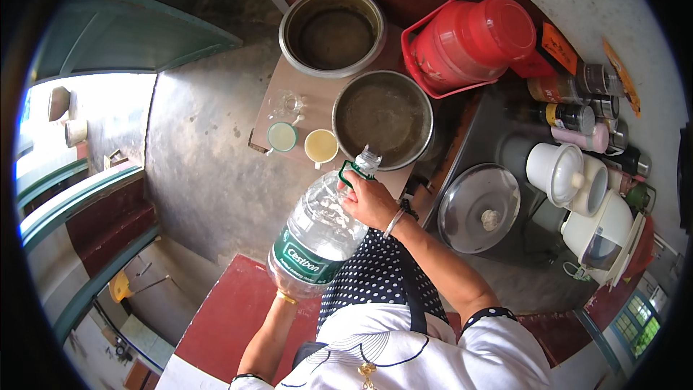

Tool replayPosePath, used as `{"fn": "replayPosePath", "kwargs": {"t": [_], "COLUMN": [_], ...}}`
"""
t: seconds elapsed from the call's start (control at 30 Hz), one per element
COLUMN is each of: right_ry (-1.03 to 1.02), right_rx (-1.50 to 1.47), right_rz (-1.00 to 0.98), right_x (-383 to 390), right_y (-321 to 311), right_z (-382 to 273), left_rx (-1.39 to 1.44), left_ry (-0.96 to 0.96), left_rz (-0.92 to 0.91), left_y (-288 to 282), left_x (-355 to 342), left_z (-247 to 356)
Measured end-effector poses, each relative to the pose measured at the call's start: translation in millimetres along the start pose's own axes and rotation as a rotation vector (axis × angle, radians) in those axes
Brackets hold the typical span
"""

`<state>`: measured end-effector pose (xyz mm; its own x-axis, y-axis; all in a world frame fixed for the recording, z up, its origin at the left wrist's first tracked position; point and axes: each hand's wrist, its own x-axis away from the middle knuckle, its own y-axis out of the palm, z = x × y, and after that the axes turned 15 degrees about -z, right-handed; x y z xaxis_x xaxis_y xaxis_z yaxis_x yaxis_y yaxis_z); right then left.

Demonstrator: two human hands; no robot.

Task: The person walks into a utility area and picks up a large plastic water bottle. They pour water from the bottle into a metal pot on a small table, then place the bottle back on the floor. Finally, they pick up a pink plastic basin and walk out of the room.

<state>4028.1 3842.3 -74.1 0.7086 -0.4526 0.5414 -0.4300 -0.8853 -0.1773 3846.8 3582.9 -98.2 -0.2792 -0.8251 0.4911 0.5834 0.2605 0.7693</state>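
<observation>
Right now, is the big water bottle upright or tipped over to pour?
Tipped. The big water bottle leans neck-first toward the steel pot; the right hand grips near its neck and the left hand supports its base. No stream is visible.

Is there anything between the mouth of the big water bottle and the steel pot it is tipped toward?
Nothing visible does. The bottle, held by the right hand and left hand, has its mouth at the rim of the pot. Two cups stand left of it.
</observation>
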Motion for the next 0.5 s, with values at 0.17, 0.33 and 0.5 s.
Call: {"fn": "replayPosePath", "kwargs": {"t": [0.17, 0.33, 0.5], "right_ry": [-0.006, -0.033, -0.04], "right_rx": [-0.007, -0.065, -0.068], "right_rz": [-0.001, 0.023, 0.034], "right_x": [-0.9, -1.6, -3.1], "right_y": [1.9, 1.4, 2.8], "right_z": [-1.2, 1.7, 1.9], "left_rx": [0.006, 0.324, -0.033], "left_ry": [-0.03, 0.015, 0.066], "left_rz": [0.209, 0.127, 0.21], "left_y": [-64.0, -26.0, -14.2], "left_x": [11.0, 0.4, 0.2], "left_z": [-34.3, -11.7, -2.5]}}
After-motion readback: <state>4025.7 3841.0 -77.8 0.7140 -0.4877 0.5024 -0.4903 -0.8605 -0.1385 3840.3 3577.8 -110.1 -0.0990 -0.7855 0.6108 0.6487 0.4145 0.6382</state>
